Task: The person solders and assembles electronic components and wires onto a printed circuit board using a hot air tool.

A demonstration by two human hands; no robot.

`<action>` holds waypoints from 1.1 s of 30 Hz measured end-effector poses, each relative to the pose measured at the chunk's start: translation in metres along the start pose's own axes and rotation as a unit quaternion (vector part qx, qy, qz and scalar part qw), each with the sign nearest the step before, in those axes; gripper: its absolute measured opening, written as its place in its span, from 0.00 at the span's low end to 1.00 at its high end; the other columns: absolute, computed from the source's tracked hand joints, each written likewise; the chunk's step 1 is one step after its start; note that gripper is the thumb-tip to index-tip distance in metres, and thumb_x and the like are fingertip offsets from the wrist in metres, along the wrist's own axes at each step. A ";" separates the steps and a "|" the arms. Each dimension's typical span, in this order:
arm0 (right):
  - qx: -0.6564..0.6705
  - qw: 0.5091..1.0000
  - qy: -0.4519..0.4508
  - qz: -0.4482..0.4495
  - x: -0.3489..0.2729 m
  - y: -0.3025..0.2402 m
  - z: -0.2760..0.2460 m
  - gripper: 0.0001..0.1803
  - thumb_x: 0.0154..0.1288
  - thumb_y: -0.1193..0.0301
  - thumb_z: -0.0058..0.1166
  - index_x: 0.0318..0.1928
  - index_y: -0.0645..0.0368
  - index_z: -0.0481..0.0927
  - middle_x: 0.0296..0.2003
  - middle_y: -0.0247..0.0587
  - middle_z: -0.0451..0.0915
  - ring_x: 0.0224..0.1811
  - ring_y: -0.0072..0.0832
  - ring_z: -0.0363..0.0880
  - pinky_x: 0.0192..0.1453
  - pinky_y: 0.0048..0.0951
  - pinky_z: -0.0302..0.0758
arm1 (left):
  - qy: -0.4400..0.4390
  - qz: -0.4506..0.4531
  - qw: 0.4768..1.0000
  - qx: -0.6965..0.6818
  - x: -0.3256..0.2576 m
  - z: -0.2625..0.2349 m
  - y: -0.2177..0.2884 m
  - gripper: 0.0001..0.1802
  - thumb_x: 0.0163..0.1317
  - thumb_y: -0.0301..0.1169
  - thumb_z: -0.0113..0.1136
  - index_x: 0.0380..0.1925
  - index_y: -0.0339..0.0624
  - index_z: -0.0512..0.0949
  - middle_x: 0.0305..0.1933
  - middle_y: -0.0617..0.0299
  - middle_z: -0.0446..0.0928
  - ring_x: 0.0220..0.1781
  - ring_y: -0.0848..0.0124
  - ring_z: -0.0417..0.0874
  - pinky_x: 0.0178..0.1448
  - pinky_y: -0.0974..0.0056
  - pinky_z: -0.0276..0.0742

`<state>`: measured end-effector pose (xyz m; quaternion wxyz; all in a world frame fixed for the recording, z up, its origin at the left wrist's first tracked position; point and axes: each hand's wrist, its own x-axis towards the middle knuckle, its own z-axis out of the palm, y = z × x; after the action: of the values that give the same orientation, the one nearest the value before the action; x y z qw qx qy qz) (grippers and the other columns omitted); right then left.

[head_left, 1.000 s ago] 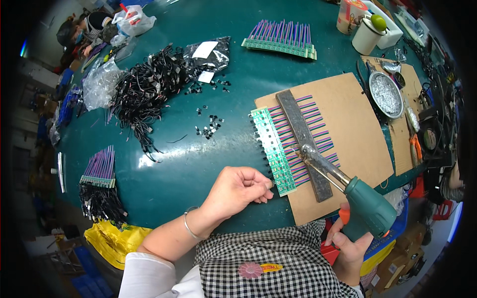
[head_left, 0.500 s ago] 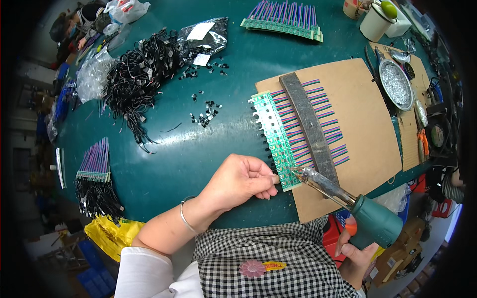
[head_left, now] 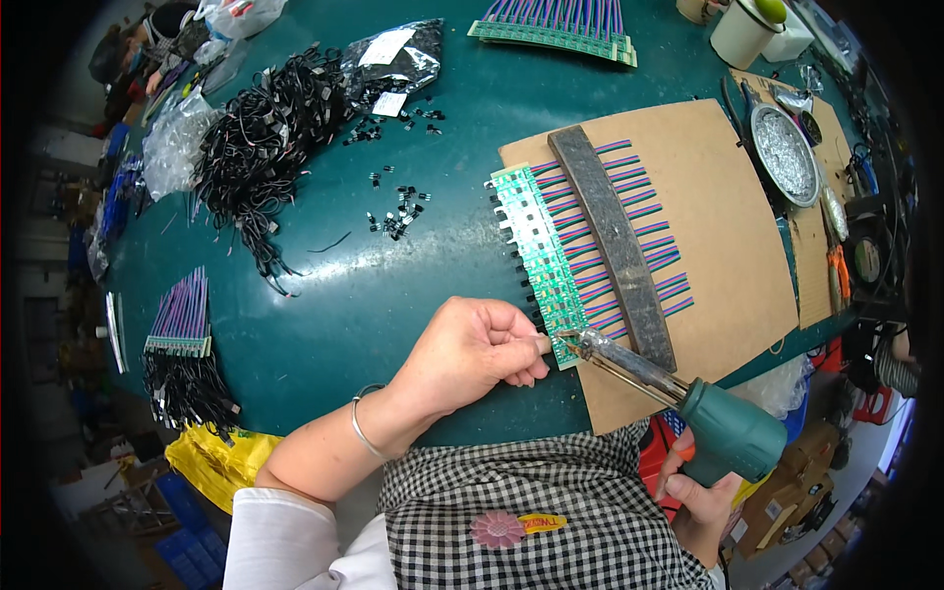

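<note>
A panel of green circuit boards [head_left: 539, 265] lies along the left edge of a cardboard sheet, with small black parts sticking out on its left side. Purple, blue and dark wires [head_left: 654, 228] run from it to the right, under a dark flat bar [head_left: 615, 246]. My left hand [head_left: 482, 349] is closed in a pinch at the panel's near left edge; its fingertips hide what they hold. From the lower right, my right hand [head_left: 703, 497] grips a green soldering gun [head_left: 737, 431]. The gun's tip is at the panel's near end, close to my left fingertips.
Loose black components [head_left: 401, 214] lie left of the cardboard [head_left: 733, 246], beyond them a heap of black cables [head_left: 261, 147]. Wired board bundles sit at the far edge [head_left: 556, 41] and left [head_left: 179, 344]. A round metal dish [head_left: 784, 155] stands at right.
The soldering gun's tip has moved left, from the panel's right edge further onto its near end. My left hand stays pinched at the panel's edge. The whole view has shifted slightly.
</note>
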<state>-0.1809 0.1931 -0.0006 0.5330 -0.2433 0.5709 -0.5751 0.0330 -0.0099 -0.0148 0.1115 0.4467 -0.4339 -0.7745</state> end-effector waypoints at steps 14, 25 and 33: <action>0.007 1.000 0.007 -0.018 0.000 0.003 -0.001 0.22 0.46 0.76 0.63 0.38 0.69 0.66 0.16 0.46 0.71 0.10 0.29 0.70 0.13 0.25 0.70 | 0.005 -0.002 1.000 0.006 0.001 0.000 0.001 0.07 0.58 0.26 0.59 0.26 0.32 0.77 0.25 0.57 0.80 0.25 0.76 0.80 0.32 0.73 0.77; 0.015 0.999 -0.016 0.027 -0.003 0.009 -0.011 0.27 0.47 0.82 0.59 0.50 0.75 0.65 0.24 0.50 0.73 0.16 0.27 0.72 0.21 0.25 0.75 | 0.005 0.004 1.000 0.002 -0.001 -0.001 -0.001 0.07 0.58 0.27 0.59 0.26 0.32 0.77 0.24 0.58 0.80 0.25 0.76 0.80 0.32 0.74 0.77; 0.080 0.996 0.027 -0.035 0.000 0.002 -0.007 0.30 0.44 0.81 0.60 0.48 0.79 0.62 0.20 0.49 0.71 0.13 0.28 0.70 0.14 0.24 0.73 | 0.007 0.000 1.000 0.007 0.001 -0.001 -0.001 0.07 0.58 0.27 0.59 0.26 0.33 0.77 0.24 0.58 0.80 0.24 0.76 0.80 0.32 0.74 0.77</action>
<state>-0.1862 0.1961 -0.0044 0.5144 -0.2043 0.5287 -0.6436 0.0333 -0.0106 -0.0159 0.1113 0.4524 -0.4391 -0.7682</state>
